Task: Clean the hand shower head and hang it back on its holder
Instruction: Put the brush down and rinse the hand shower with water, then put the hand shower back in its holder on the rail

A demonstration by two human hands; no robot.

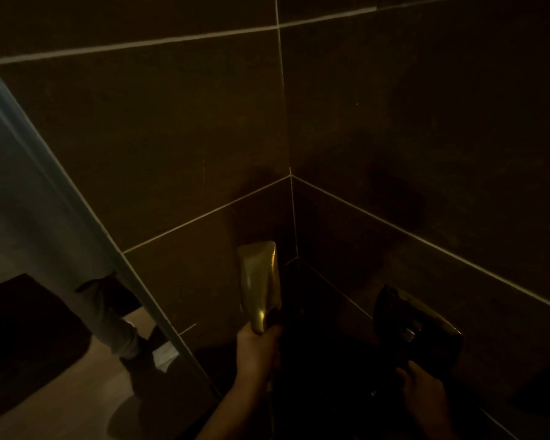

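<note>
Dark brown tiled walls (426,122) with pale grout lines meet in corner ahead. Glass shower panel (29,192) stands at my left. Dark shiny wall fitting (416,322) sits low right, my right hand (426,392) just below it, fingers loosely curled, holding nothing. My left hand (256,350) grips handle of flat gold-toned metal hand shower head (261,281), pointing up near corner.

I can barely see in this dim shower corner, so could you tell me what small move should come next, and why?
Probably bring the right hand across to the shower head to wipe it: the left hand holds it upright by the handle, while the right holds nothing.
</note>
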